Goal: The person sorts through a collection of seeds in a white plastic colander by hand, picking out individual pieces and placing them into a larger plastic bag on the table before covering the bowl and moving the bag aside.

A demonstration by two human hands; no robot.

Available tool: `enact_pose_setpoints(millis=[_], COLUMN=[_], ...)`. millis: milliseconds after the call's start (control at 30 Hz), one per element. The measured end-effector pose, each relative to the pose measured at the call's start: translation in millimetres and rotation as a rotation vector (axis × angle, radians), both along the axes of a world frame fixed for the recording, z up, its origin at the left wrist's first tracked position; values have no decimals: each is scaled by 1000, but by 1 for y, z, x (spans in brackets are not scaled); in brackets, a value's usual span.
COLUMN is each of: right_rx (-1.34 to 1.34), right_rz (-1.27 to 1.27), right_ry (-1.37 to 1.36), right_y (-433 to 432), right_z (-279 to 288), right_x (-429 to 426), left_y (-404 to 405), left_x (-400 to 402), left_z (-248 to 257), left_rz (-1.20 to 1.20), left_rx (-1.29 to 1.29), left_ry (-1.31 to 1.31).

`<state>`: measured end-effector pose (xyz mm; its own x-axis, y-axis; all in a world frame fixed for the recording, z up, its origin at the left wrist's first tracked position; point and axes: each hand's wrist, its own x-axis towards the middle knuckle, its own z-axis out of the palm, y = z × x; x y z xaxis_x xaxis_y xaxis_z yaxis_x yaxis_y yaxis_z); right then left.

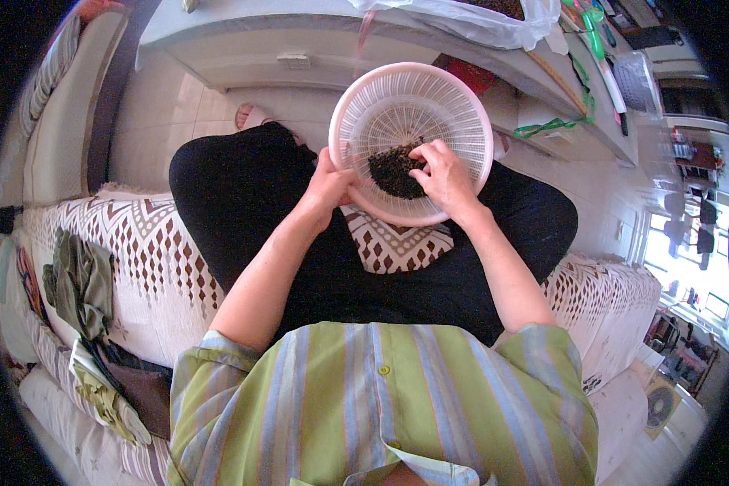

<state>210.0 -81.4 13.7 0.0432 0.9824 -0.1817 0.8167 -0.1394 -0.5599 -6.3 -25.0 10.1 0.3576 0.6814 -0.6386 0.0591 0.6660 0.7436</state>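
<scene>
A round plastic strainer basket with a pale pink rim is held between my knees, over the front edge of a covered seat. Small dark granules, perhaps peppercorns or seeds, lie in a heap at its bottom, on the side nearer me. My left hand grips the rim at the basket's left side. Inside the basket is my right hand, its thumb and fingers bent at the right edge of the heap. Whether it pinches any granules cannot be told.
Beyond the basket stands a long pale table with a clear plastic bag on it. Green ribbon hangs at its right end. Clothes lie on the patterned seat cover to my left. A fan stands far right.
</scene>
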Motion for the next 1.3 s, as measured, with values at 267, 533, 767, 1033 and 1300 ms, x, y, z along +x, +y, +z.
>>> enact_pose_setpoints(millis=[267, 533, 767, 1033, 1300], right_rx=[93, -138, -15, 619, 1142], right_rz=[53, -345, -194, -347, -56], right_ry=[-42, 728, 286, 263, -491], right_y=[-3, -6, -19, 62, 137], right_z=[-10, 13, 9, 114, 154], right_x=[-3, 23, 16, 36, 106], left_y=[2, 4, -1, 0, 2], left_x=[0, -5, 2, -7, -2], left_z=[3, -2, -6, -8, -5], left_rz=[-78, -90, -19, -22, 1], left_rx=[19, 27, 45, 64, 30], left_ry=[2, -34, -9, 26, 20])
